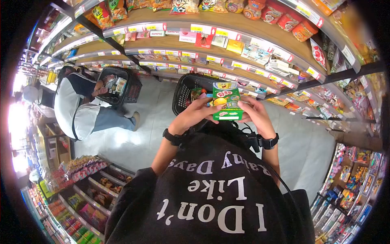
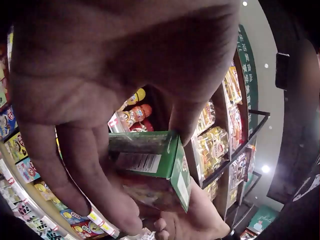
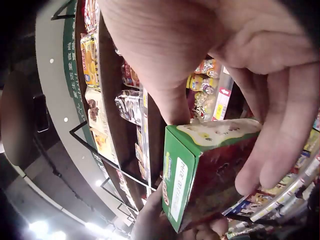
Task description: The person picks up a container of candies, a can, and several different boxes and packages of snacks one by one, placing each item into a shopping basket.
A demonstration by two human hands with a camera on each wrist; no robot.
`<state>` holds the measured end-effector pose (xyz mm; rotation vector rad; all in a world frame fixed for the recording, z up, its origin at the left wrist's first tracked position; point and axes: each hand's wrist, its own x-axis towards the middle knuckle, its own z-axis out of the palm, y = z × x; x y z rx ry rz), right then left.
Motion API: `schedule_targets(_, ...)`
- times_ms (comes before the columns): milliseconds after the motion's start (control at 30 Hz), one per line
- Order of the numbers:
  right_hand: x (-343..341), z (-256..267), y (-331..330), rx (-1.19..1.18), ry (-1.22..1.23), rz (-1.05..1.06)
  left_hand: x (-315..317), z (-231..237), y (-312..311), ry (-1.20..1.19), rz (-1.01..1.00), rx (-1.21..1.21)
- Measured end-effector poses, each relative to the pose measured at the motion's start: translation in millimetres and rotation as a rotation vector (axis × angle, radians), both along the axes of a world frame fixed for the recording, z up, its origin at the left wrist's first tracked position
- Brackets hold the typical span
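Observation:
A small green snack box (image 1: 226,103) with a yellow picture and red lettering is held up in front of the chest. My left hand (image 1: 198,112) grips its left side, thumb on the front face. On the other side my right hand (image 1: 256,114) grips it, thumb near the right edge. In the left wrist view the box (image 2: 150,165) shows a barcode label on one face, with the left fingers (image 2: 95,170) curled along it. The right wrist view has the box (image 3: 200,170) showing a white printed strip on its green end, the right thumb (image 3: 175,107) against its edge.
A black shopping basket (image 1: 185,87) with some goods in it is behind the box. Curved shelves (image 1: 170,44) of packaged snacks run across the front. To the left a crouching person (image 1: 81,101) reaches into another black basket (image 1: 118,91). More racks (image 1: 89,191) stand at lower left and right.

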<state>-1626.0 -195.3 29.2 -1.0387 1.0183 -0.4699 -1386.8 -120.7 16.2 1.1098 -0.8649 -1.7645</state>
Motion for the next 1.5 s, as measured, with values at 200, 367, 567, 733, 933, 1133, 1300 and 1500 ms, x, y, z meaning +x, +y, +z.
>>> schedule_targets(200, -4.9, -24.7, -2.1, -0.092, -0.066, -0.035, -14.0, -33.9, -1.5, -0.038, 0.163, -0.128)
schedule_targets(367, -9.7, -38.1, -7.2, -0.074, -0.068, -0.015, -26.3, -46.5, 0.2, -0.146, 0.201, -0.194)
schedule_targets(567, -7.0, -50.2, -19.7, -0.046, -0.047, 0.051, -31.0, -57.5, 5.2, -0.264, 0.256, -0.234)
schedule_targets(733, 2.5, -49.8, -20.7, 0.01, -0.068, 0.057, -31.2, -51.6, 16.5, -0.392, 0.305, -0.215)
schedule_targets(933, 13.6, -62.1, -12.1, -0.042, -0.043, 0.076, -14.0, -55.2, 25.8, -0.451, 0.275, -0.225)
schedule_targets(1133, 37.3, -75.2, 12.1, -0.138, 0.066, -0.028, 5.3, -81.7, 24.2, -0.354, 0.212, -0.132)
schedule_targets(1300, 50.4, -107.9, 23.3, -0.065, 0.268, -0.083, 14.4, -124.7, 15.3, -0.278, 0.169, 0.012)
schedule_targets(1500, 39.3, -212.1, 2.4, 0.029, 0.32, -0.11, -3.2, -223.8, 3.2, -0.315, 0.206, 0.093)
